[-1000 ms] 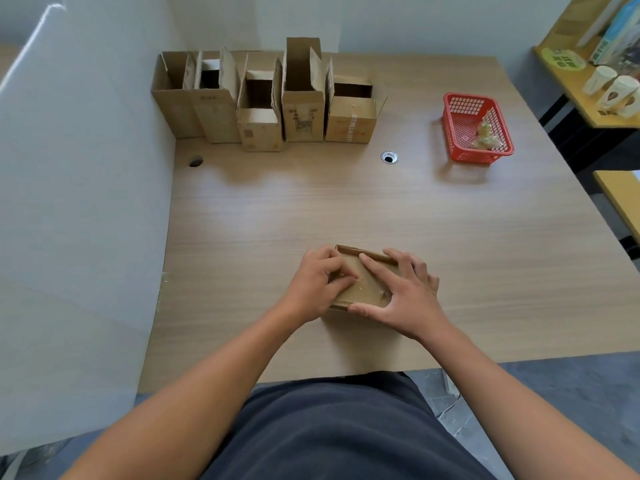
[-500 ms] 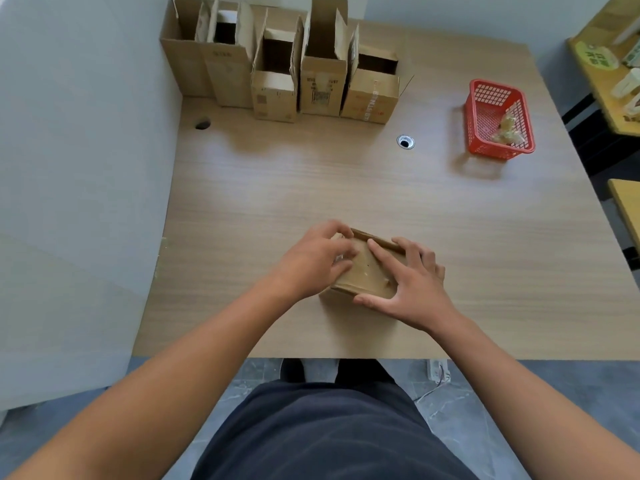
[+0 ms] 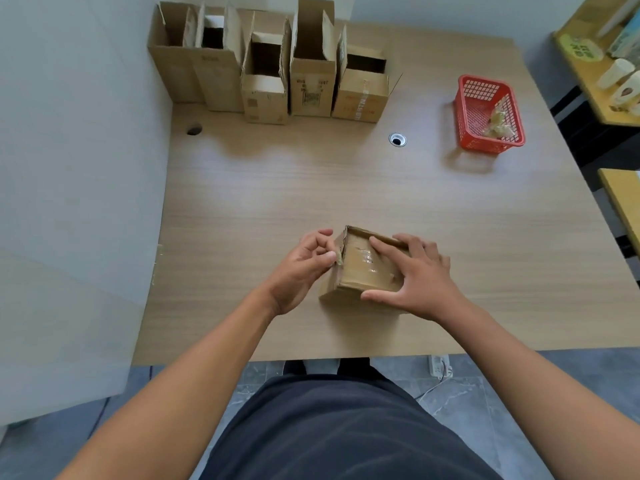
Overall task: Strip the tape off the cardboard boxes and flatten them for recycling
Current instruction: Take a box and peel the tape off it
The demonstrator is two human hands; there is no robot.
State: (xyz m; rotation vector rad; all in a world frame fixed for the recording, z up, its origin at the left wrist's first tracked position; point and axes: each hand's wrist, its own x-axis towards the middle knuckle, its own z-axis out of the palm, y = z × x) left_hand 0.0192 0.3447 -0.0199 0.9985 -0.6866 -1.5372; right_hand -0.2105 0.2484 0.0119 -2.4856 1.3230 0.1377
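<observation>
Head view: taped cardboard box (image 3: 363,268) lies shut.

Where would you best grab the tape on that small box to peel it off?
Probably at the tape's loose end on the small box's left edge, coming from the left, where the left hand pinches it. The rest lies flat on top, and the right hand steadies the box.

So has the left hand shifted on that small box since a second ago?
Yes. The left hand slid off the small box top to its left edge, toward the partition, pinching tape there.
</observation>
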